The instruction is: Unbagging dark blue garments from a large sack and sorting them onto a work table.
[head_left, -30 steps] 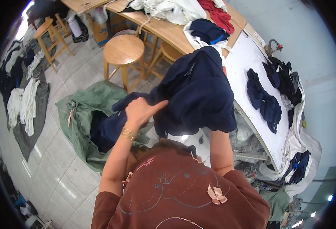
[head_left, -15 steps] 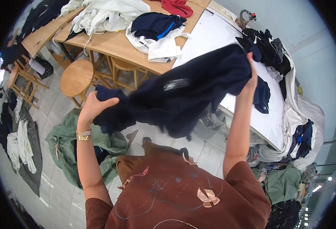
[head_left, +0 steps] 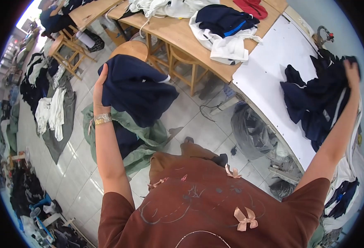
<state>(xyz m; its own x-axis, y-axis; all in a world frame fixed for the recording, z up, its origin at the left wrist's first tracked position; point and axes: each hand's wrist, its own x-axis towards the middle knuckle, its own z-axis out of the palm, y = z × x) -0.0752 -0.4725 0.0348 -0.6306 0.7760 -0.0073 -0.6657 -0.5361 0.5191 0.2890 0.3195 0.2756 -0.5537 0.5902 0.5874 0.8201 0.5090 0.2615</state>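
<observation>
A navy piece of clothing hangs from my left hand, whose thumb lies along its edge with the fingers hidden behind the cloth. A thin white patch shows at its right side. Far to the right, my right hand, slightly blurred, is closed on a dark navy garment with a white stripe and a small pale print. That garment spreads over the white tabletop beside other dark cloth. Beneath my left hand an open green sack on the floor holds more navy cloth.
A wooden table bears white clothes, a folded navy garment and a red one. Wooden stools stand below it. Clear plastic bags sit under the white table. Clothes lie on the tiled floor at left.
Navy cloth stretched between both hands before; now each hand holds separate-looking navy cloth. My right hand has moved far right, over the white table. The view has turned left.
</observation>
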